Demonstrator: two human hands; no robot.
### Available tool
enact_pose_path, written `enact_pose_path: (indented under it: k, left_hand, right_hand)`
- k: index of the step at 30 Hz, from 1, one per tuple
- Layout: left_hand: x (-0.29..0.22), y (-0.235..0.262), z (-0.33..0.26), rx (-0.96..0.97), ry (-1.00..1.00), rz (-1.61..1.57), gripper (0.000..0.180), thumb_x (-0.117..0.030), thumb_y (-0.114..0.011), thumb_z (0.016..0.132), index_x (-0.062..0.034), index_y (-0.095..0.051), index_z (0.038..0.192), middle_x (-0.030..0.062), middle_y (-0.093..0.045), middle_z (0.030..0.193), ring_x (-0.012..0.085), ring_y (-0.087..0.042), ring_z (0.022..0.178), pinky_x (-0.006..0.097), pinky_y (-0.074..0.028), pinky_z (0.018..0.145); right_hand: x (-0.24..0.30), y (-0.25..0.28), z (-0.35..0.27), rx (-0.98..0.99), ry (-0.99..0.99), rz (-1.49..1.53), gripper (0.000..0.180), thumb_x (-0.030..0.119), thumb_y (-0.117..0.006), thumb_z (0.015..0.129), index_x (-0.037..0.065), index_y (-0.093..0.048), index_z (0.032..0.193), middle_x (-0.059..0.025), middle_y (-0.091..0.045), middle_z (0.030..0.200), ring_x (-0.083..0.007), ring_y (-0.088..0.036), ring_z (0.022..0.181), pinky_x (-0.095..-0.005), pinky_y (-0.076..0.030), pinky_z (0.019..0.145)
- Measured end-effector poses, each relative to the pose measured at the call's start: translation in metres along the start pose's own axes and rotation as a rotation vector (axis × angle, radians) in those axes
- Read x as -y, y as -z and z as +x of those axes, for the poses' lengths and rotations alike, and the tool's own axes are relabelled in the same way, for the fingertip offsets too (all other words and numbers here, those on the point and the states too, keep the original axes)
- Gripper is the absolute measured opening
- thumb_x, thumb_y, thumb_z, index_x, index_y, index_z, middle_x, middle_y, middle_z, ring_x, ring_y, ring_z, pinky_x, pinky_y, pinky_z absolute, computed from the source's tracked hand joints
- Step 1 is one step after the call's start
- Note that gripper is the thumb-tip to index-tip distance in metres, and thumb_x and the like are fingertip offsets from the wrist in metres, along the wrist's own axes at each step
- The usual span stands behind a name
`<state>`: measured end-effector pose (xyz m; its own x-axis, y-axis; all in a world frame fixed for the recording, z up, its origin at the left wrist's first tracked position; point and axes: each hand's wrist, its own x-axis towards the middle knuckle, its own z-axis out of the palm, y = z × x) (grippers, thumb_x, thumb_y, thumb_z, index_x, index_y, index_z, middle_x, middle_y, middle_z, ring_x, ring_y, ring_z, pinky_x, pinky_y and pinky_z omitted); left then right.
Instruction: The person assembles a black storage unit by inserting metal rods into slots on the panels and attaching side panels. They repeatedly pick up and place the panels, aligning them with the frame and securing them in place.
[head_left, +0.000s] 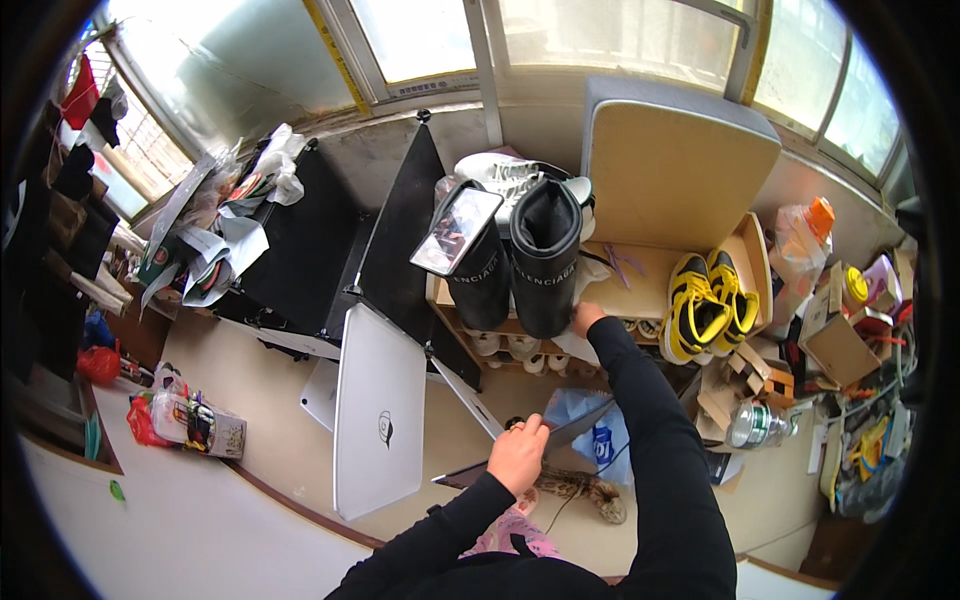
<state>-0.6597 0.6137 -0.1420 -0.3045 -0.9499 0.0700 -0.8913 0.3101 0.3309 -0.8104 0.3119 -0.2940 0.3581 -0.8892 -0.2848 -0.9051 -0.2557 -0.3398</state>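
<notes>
Gripping the upper edge of a thin dark panel between curled fingers, the left hand is holding it tilted up off the floor, seemingly to keep it from falling flat. Beneath it, pink patterned slippers and a tabby cat are showing on the floor, beside a blue plastic bag. Left of the hand, a white board is leaning upright. Farther out, the right hand is reaching to the shoe shelf, fingers closing on the base of the nearer tall black boot, apparently steadying it; how firmly is hard to tell. A second black boot is standing touching it, and yellow sneakers are sitting to the right. Beyond, windows are lighting everything.
</notes>
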Motion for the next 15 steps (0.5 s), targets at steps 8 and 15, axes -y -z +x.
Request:
enact_pose_path:
  k: [8,15]
  left_hand:
    - [0.010,-0.027,0.059,-0.016,-0.052,0.059,0.009,-0.003,-0.056,0.069,-0.0031,-0.051,0.077,0.0116,-0.047,0.090,0.0269,-0.059,0.076,0.035,-0.049,0.064]
    - [0.017,-0.049,0.127,-0.054,-0.104,0.370,0.023,-0.015,-0.048,0.078,-0.0025,-0.063,0.090,0.0123,-0.050,0.109,0.0256,-0.037,0.119,0.049,-0.020,0.105]
  right_hand:
    - [-0.004,0.019,0.012,0.145,0.063,-0.123,0.030,0.021,-0.062,0.073,0.000,-0.066,0.095,-0.0236,-0.063,0.097,-0.0369,-0.060,0.095,-0.0430,-0.049,0.082]
    - [0.000,0.016,0.014,0.044,0.031,-0.161,0.027,0.019,-0.062,0.072,0.002,-0.068,0.092,-0.0227,-0.064,0.093,-0.0362,-0.061,0.093,-0.0424,-0.050,0.081]
